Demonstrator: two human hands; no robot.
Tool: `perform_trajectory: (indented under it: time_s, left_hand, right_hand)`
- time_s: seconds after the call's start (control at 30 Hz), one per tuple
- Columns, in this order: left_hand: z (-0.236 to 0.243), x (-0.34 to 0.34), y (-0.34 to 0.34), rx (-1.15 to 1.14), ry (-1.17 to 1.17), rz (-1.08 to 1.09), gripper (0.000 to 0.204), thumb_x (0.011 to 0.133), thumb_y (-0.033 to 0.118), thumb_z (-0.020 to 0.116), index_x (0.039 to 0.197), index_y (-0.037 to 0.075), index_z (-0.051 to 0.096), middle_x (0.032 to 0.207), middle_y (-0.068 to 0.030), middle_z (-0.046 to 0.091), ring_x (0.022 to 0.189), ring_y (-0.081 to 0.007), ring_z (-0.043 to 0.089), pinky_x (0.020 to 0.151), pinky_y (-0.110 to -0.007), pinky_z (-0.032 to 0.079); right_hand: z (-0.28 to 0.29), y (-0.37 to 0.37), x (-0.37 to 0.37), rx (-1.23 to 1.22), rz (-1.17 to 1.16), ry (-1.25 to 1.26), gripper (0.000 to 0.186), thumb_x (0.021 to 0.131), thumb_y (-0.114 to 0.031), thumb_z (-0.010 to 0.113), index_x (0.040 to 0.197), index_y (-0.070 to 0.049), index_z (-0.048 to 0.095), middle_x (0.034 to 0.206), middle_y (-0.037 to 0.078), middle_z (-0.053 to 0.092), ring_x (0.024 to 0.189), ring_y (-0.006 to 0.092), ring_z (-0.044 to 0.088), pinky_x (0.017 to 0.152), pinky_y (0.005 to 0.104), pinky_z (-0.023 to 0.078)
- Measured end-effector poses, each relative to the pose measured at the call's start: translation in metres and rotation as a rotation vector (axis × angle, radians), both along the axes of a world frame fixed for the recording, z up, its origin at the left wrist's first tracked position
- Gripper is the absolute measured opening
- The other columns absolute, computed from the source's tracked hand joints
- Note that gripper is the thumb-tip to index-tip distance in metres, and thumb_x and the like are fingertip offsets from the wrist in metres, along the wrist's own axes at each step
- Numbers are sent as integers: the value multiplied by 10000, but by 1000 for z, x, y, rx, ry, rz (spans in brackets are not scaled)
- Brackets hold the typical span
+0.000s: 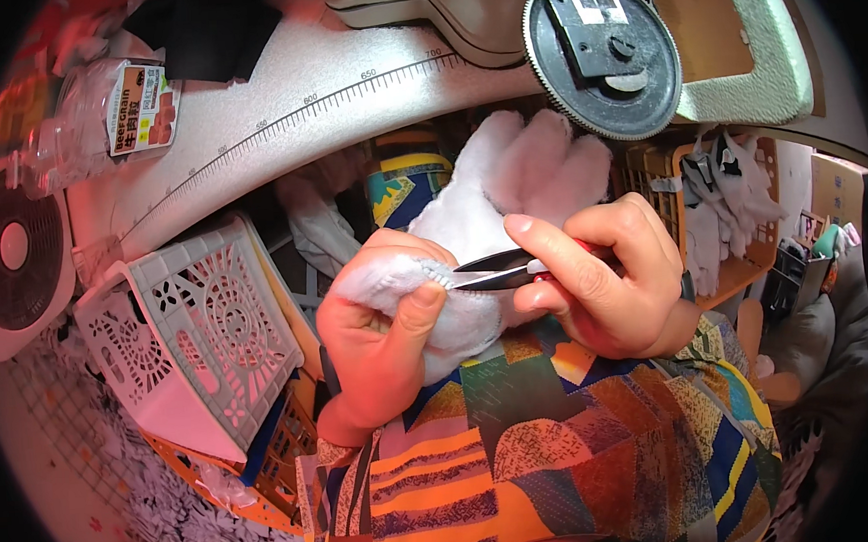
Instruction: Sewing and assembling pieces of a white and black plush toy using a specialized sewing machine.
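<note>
Your patchwork-patterned garment [580,440], cut off below, spread beneath the fluffy white glove [455,211], held before you; its middle was partly hidden, its long axis running away from you, rounded fingers foremost. Your right hand [616,286] curled around and largely concealed the slim, dark snips [497,261], blades directed leftward; your left hand [369,348], closed, pinched the glove's bunched, beaded-looking edge [390,276].

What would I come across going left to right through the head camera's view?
Square white fan with a round dark grille, patterned white openwork plastic basket, bare left hand, slim dark-bladed metal snips, bare right hand, brown cardboard box.
</note>
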State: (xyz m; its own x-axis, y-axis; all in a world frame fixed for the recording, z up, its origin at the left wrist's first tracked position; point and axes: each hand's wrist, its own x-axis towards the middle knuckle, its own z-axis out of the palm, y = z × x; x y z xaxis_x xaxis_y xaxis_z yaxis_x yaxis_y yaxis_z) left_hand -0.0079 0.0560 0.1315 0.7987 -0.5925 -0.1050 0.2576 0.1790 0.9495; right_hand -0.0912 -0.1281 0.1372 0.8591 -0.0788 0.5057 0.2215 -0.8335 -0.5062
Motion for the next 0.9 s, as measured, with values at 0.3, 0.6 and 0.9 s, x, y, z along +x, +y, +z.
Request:
perform_trajectory:
  time_s: [0.3, 0.6, 0.9]
  left_hand:
    - [-2, 0, 0, -12, -36, 5, 98, 883, 32, 622, 939, -38, 583, 931, -132, 594, 857, -183, 563, 788, -295, 439]
    - [-2, 0, 1, -6, -43, 8, 90, 875, 14, 627, 935, -33, 580, 922, -131, 590, 854, -186, 563, 778, -297, 440]
    - [-6, -6, 0, -60, -5, 24, 78, 898, 27, 606, 924, -31, 561, 916, -133, 585, 837, -185, 568, 754, -295, 451]
  right_hand:
    - [4, -1, -3, -54, -6, 20, 430, 766, -367, 713, 1092, -87, 704, 778, 13, 464, 592, 141, 412, 492, 251, 330]
    - [6, -1, -5, -100, -13, 24, 431, 764, -360, 719, 1105, -96, 697, 774, 11, 467, 586, 139, 411, 484, 251, 324]
    - [2, 3, -5, -161, -20, -44, 411, 773, -322, 739, 1091, -66, 692, 785, 8, 457, 580, 132, 410, 479, 253, 336]
